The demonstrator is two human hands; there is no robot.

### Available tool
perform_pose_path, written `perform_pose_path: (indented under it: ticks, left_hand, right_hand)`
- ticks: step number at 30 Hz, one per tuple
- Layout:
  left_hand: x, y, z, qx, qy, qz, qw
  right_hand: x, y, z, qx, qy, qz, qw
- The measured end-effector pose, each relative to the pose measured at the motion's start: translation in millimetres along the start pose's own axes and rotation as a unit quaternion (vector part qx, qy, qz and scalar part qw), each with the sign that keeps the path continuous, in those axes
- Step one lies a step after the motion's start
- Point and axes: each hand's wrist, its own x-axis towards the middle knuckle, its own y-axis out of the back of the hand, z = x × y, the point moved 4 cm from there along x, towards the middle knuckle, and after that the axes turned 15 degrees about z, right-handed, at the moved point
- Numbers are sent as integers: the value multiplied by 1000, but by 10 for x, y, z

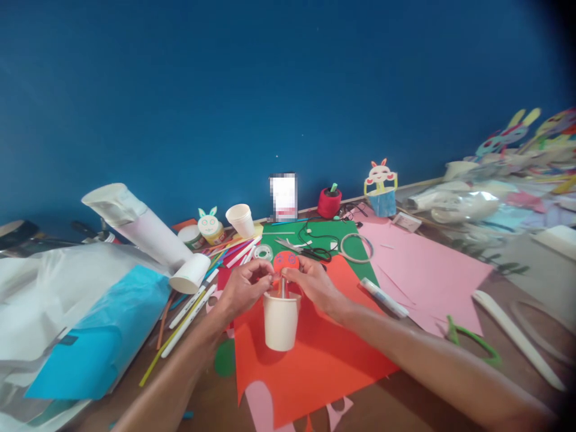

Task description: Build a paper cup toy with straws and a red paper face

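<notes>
An orange paper face (285, 260) with blue drawn eyes stands above a white paper cup (281, 324). A thin stick or straw (283, 287) runs down from the face into the cup's mouth. My right hand (317, 282) is closed, its thumb and fingers pinching the lower right part of the face. Beside the face's left edge, my left hand (252, 281) is closed in a pinch just over the cup's rim. What lies between its fingertips is too small to make out. Under the cup spreads an orange paper sheet (315, 372).
Scissors (310, 251) and a tape roll (263, 252) lie beyond my hands, near a green sheet (346, 231). Markers (189, 318) and a tipped cup (189, 273) are at left. Pink paper (432, 264), a glue tube (384, 298) and green-handled scissors (472, 342) lie right.
</notes>
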Motion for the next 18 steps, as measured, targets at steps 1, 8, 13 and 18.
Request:
perform_pose_path:
  ticks: [1, 8, 13, 18]
  left_hand:
    - [2, 2, -1, 0, 4, -1, 1000]
    - [18, 22, 41, -17, 39, -13, 999]
    - [11, 17, 85, -43, 54, -6, 998]
    - [6, 1, 81, -69, 67, -13, 995]
  right_hand:
    - [2, -2, 1, 5, -5, -2, 1000]
    - [3, -18, 0, 35, -30, -14, 999]
    - [38, 19, 42, -26, 17, 8, 999]
    - [86, 53, 122, -78, 51, 4, 996]
